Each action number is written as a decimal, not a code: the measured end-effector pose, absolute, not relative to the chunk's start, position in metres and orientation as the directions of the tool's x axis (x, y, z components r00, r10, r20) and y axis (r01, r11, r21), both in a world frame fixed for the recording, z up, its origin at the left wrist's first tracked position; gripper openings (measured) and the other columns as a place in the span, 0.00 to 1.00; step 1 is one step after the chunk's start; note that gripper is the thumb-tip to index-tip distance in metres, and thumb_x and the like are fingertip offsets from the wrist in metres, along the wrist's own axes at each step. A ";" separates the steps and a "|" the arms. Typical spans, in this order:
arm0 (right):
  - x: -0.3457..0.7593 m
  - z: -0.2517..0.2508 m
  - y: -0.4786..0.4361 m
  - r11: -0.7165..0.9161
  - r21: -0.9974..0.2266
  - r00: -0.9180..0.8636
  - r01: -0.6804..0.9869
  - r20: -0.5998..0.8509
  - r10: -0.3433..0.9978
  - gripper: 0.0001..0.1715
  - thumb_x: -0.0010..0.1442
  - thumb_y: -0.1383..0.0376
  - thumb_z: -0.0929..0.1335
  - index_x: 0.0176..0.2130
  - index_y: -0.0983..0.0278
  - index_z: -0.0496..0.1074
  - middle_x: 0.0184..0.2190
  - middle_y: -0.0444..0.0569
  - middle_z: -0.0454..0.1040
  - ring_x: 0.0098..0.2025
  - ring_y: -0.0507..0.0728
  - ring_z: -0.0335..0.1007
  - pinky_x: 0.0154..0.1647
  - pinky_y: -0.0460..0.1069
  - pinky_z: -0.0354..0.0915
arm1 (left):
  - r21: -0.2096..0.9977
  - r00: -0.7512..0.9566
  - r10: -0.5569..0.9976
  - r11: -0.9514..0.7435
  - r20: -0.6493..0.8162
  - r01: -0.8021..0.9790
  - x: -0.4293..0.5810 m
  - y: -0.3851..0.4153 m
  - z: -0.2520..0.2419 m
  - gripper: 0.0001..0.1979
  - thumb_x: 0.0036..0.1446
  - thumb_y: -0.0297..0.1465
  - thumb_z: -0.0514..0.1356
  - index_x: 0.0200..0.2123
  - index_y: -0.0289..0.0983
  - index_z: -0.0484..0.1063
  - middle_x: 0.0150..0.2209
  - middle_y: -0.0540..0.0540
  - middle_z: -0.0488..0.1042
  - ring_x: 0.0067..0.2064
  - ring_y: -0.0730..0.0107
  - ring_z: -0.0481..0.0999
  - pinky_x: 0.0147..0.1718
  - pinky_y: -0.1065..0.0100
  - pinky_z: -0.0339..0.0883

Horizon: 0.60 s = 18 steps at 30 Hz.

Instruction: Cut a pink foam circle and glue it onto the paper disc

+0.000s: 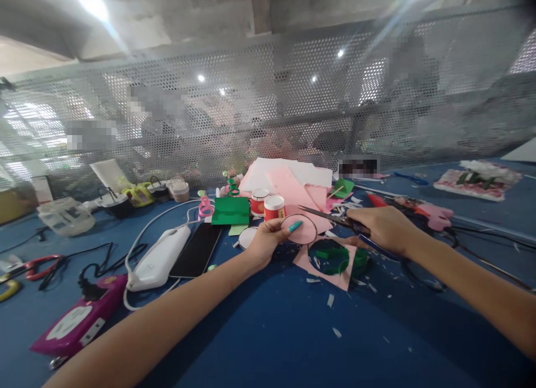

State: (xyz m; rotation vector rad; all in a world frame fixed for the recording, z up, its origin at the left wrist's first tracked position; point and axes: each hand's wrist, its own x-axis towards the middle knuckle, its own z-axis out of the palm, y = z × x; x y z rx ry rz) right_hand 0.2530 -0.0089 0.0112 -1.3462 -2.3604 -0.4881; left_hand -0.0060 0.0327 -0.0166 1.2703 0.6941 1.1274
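Observation:
Between the thumb and fingers of my left hand (268, 242) is a pink paper circle (305, 229) with a dark outline. My right hand (383, 227) grips a pair of scissors (330, 217), whose dark blades point left just above the circle's right edge. Below the blades is a pink paper offcut (342, 275) with a large round hole, and green pieces (335, 259) show through it. Two red-and-white paper cups (274, 208) stand behind my left hand. A white disc (248, 237) with a dark rim lies left of that hand.
Pink paper sheets (288, 181) are stacked at the back. On the left lie a black phone (196, 251), a white power bank (158, 258), a purple power strip (79, 315) and cables. A glue gun (433, 214) rests at right. White paper scraps (330, 300) litter the blue table (268, 349).

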 end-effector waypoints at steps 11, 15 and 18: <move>0.254 0.003 -0.003 0.485 0.220 -0.529 0.846 0.458 0.714 0.21 0.58 0.48 0.61 0.32 0.63 0.65 0.29 0.51 0.75 0.33 0.60 0.72 0.26 0.48 0.55 | 0.965 0.376 0.904 -0.116 0.201 -0.235 -0.004 0.030 -0.015 0.11 0.39 0.33 0.70 0.29 0.36 0.79 0.28 0.49 0.77 0.29 0.74 0.71 0.30 0.73 0.64; 0.252 0.003 -0.004 0.473 0.235 -0.526 0.849 0.456 0.718 0.21 0.58 0.48 0.61 0.33 0.63 0.64 0.30 0.51 0.74 0.34 0.60 0.72 0.26 0.48 0.55 | 0.964 0.395 0.894 -0.127 0.213 -0.232 -0.004 0.030 -0.015 0.10 0.41 0.32 0.69 0.30 0.36 0.79 0.30 0.48 0.78 0.30 0.73 0.72 0.34 0.71 0.65; 0.251 0.003 -0.004 0.471 0.230 -0.521 0.852 0.456 0.721 0.22 0.58 0.47 0.60 0.32 0.63 0.64 0.30 0.51 0.74 0.33 0.59 0.72 0.25 0.47 0.54 | 0.963 0.412 0.882 -0.145 0.230 -0.226 -0.004 0.030 -0.017 0.09 0.43 0.32 0.68 0.31 0.36 0.79 0.30 0.48 0.78 0.32 0.72 0.72 0.36 0.70 0.66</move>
